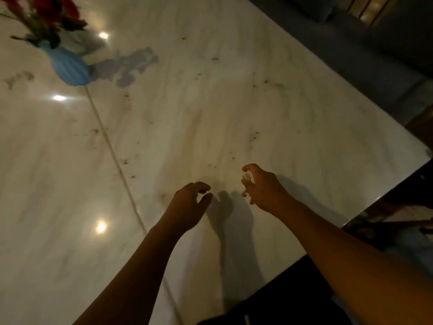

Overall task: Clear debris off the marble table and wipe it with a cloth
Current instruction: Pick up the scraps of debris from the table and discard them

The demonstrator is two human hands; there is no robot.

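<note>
Wide open marble table (pixel 234 109) ahead of the fingers (pixel 199 185), only flat specks (pixel 214 59); blue vase (pixel 70 66) far ahead-left of them; its edge near, rightward.

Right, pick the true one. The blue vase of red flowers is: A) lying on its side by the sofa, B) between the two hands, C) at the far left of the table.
C: the blue vase stands far left on the marble table, well beyond the left hand.

Head-worn, close, down onto table (pixel 210 102)
</note>
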